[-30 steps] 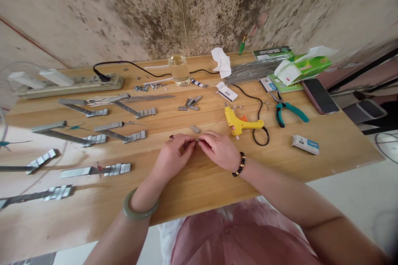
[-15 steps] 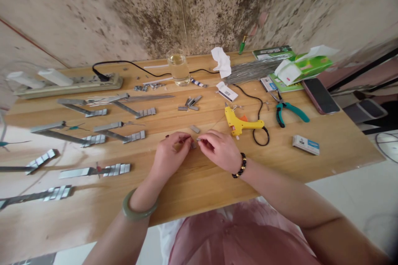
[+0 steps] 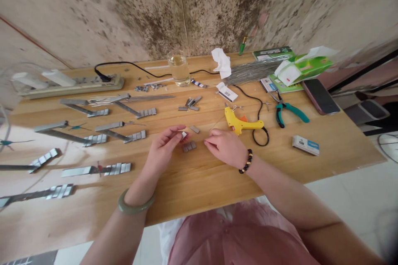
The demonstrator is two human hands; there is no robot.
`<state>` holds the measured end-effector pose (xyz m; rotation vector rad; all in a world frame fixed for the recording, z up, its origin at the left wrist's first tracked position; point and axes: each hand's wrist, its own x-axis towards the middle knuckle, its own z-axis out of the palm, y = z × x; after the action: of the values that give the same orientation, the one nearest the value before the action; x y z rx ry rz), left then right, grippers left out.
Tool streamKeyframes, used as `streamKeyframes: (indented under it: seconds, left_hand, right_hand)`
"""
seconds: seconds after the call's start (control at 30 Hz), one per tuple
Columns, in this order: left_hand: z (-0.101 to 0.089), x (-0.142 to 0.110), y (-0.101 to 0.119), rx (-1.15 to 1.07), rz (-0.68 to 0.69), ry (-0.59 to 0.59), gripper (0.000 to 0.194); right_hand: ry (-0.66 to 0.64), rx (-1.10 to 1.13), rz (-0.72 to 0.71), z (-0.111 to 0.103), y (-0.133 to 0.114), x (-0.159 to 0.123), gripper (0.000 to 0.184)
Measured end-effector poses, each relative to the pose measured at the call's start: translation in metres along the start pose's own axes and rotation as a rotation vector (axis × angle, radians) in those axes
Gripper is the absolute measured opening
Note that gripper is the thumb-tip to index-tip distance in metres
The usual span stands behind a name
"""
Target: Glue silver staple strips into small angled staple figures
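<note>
My left hand point(image 3: 166, 143) pinches a small shiny staple strip piece point(image 3: 184, 134) between thumb and fingers. Just below those fingertips, a few short grey staple pieces point(image 3: 189, 146) lie side by side on the wooden table point(image 3: 199, 190). My right hand point(image 3: 224, 145) is closed near the table, a little to the right of them; whatever is in its fingertips, if anything, is hidden. A single grey staple strip point(image 3: 195, 129) lies beyond the gap between both hands. Farther back rests a loose pile of staple strips point(image 3: 190, 104).
A yellow glue gun point(image 3: 242, 122) lies just beyond my right hand, its black cord looping. Pliers point(image 3: 290, 114), a phone point(image 3: 321, 96) and a small box point(image 3: 306, 145) are at right. Assembled metal pieces point(image 3: 118, 131) fill the left; a glass of liquid point(image 3: 179, 68) stands behind.
My hands have moved apart, the left one going left with the staple piece and the right one going right. The staple pieces on the table between them are now uncovered.
</note>
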<state>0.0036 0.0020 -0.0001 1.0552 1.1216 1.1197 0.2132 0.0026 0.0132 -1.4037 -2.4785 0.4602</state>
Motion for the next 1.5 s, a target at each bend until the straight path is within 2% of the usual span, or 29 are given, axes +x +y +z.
streamKeyframes:
  seconds: [0.17,0.5,0.73,0.93,1.13,1.23,1.37,1.5]
  left_hand:
    - [-0.002,0.001,-0.001,-0.061,-0.014,0.002,0.033]
    - [-0.003,0.003,-0.001,0.011,-0.040,-0.016,0.051]
    - [-0.001,0.002,0.000,0.017,-0.010,0.000,0.032]
    - [0.002,0.000,0.002,0.080,-0.007,-0.040,0.024]
    - [0.005,-0.001,0.005,0.023,-0.041,-0.013,0.030]
    - [0.006,-0.002,0.007,-0.015,-0.071,-0.048,0.034]
    - [0.009,-0.005,0.009,-0.007,-0.065,-0.128,0.035]
    - [0.012,-0.006,0.009,0.056,-0.027,-0.173,0.034]
  right_hand:
    - [0.042,-0.039,0.036,0.003,0.005,0.001,0.023]
    - [0.071,0.017,0.085,0.002,0.006,0.004,0.018]
    - [-0.007,-0.062,0.028,0.001,0.003,0.002,0.025]
    - [0.084,-0.120,0.038,0.004,0.006,0.002,0.025]
    - [0.214,0.026,-0.011,0.004,0.005,0.000,0.032]
    - [0.273,0.159,-0.088,0.003,0.001,-0.002,0.030]
    - [0.275,0.215,-0.195,0.006,-0.006,-0.004,0.028]
    - [0.263,0.224,-0.186,0.013,-0.010,-0.003,0.029]
